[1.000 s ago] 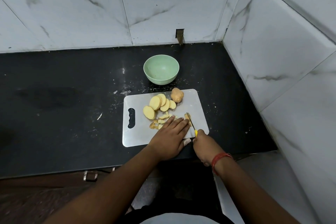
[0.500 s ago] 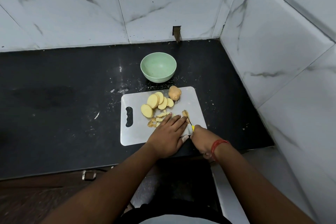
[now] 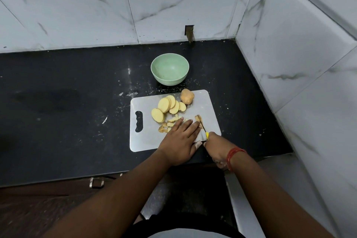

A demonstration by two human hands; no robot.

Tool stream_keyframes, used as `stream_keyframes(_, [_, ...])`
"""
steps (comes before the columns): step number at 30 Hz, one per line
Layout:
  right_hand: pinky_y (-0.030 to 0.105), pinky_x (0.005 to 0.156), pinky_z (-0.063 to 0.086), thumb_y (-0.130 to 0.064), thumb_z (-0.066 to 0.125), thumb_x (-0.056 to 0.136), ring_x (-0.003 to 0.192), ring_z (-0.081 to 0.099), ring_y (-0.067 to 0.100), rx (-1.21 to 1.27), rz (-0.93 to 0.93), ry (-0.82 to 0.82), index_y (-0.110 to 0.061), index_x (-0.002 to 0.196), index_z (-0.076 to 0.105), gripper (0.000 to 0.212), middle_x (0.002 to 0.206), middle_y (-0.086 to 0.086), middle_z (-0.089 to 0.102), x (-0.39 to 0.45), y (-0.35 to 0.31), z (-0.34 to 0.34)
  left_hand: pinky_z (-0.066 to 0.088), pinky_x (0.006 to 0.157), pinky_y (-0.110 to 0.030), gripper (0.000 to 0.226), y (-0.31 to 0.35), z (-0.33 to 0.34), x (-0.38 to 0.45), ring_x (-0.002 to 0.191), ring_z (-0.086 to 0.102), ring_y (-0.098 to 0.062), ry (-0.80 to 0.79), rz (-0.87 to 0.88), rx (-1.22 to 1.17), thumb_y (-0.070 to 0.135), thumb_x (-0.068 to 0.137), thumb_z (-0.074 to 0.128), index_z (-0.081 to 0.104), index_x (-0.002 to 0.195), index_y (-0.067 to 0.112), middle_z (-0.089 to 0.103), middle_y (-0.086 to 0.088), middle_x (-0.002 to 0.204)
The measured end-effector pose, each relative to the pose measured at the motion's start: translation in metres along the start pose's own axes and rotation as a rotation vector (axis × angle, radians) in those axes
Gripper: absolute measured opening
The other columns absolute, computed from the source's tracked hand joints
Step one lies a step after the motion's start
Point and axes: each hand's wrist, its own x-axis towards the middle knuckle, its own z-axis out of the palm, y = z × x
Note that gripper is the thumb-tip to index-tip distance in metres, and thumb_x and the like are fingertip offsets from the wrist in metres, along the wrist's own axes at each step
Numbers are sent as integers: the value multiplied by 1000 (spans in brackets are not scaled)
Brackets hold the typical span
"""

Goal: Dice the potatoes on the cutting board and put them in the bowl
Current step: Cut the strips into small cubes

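Note:
A white cutting board (image 3: 204, 106) lies on the black counter. On it are several round potato slices (image 3: 167, 105), an uncut potato piece (image 3: 187, 96) at the far edge and small cut pieces (image 3: 171, 120). My left hand (image 3: 181, 139) lies flat with straight fingers on the cut pieces. My right hand (image 3: 217, 147) grips a yellow-handled knife (image 3: 202, 126), its blade down beside my left fingertips against a potato piece (image 3: 198, 118). A green bowl (image 3: 169, 71) stands beyond the board and looks empty.
The black counter (image 3: 67, 102) runs left of the board, with white specks on it. Marble-tiled walls close in behind and on the right. The counter's front edge lies under my wrists, with a drawer handle (image 3: 96, 182) below.
The view has shifted slightly. My right hand has drawn the knife back toward me a little; my left hand stays pressed on the cut pieces.

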Motion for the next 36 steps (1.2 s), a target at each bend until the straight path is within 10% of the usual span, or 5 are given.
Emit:
stream_keyframes(12, [36, 79, 49, -14, 40, 99, 73, 49, 21, -116, -93, 40, -16, 109, 44, 11, 92, 9, 51, -6, 26, 16, 23, 122, -51, 64, 0, 0, 0, 143, 40, -30, -3, 0, 48, 51, 105, 29, 49, 150, 10, 46, -8, 155])
stream_keyframes(22, [28, 52, 39, -26, 40, 102, 70, 55, 17, 47, -77, 131, -12, 105, 46, 15, 88, 9, 57, -39, 41, 10, 19, 124, -53, 64, 1, -2, -1, 148, 34, -30, -5, 22, 96, 51, 107, 27, 47, 150, 8, 43, -10, 157])
stream_keyframes(36, [31, 63, 35, -20, 42, 100, 77, 50, 20, -179, -127, 104, -9, 106, 47, 14, 91, 9, 55, -14, 24, -9, 9, 126, -55, 67, -1, -7, 5, 152, 26, -31, -44, 46, 100, 56, 106, 26, 48, 149, 10, 39, -17, 158])
